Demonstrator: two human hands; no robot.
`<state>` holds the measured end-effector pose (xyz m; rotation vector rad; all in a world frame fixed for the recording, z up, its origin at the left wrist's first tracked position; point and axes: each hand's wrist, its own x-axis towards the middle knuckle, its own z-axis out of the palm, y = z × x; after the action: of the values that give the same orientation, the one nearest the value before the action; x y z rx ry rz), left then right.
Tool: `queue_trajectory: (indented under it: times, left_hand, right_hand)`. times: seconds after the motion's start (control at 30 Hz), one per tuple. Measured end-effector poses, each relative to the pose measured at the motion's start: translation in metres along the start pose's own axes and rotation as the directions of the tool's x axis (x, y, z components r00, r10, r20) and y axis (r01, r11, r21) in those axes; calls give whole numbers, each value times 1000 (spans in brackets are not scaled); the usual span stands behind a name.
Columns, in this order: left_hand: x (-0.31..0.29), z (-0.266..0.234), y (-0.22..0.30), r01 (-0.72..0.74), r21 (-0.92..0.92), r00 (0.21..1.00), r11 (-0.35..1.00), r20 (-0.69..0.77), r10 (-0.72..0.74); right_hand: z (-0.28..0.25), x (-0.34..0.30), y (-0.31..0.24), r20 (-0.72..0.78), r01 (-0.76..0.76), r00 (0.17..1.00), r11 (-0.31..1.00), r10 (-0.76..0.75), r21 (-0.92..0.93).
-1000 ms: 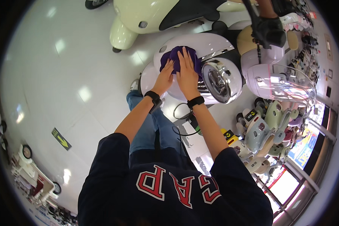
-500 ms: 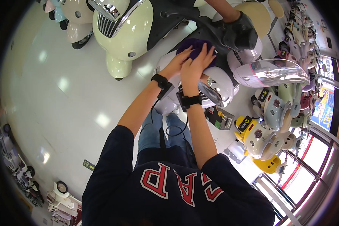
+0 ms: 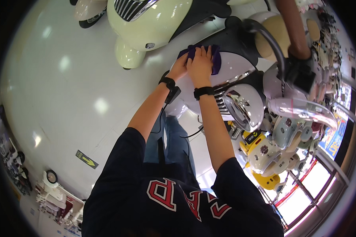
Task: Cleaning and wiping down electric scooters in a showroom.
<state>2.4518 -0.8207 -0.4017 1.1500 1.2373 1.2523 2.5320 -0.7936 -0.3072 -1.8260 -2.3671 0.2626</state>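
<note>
A purple cloth (image 3: 216,59) lies bunched on the glossy pale front panel (image 3: 230,63) of a scooter, at its far left edge. On the cloth rests my right hand (image 3: 200,68), its fingers bent over the fabric and slightly apart. My left hand (image 3: 178,69) presses in beside it from the left, with its fingertips partly hidden at the cloth and the right hand. Both hands hold the cloth against the panel. To the right of my right wrist are the scooter's chrome grille bars and round headlight (image 3: 243,106).
A pale green scooter (image 3: 150,23) stands beyond on the left. The handlebar (image 3: 271,35) and a clear windshield (image 3: 304,110) stick out at the right. More scooters, including a yellow and cream one (image 3: 261,154), crowd the window side. A floor arrow sign (image 3: 87,159) lies left.
My hands and the cloth have shifted left over the scooter's front panel, away from the headlight. My right fingers, spread wide before, are now bent closer together. The whole view has turned slightly.
</note>
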Motion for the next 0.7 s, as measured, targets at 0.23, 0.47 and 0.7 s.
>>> queue_trajectory:
  times: [0.23,0.47,0.7]
  left_hand:
    - [-42,-16,-91,271,1,952,963,-145,-268]
    - [-91,-27,-149,367,14,921,930,-146,-362]
    - [-161,16,-121,334,-229,874,914,-289,-391]
  right_hand:
    - [85,-6,-10,211,188,965,971,-155,-146]
    - [125,-48,-27,271,316,920,944,-282,-93]
    - [117,-129,-2,147,357,915,924,-375,136]
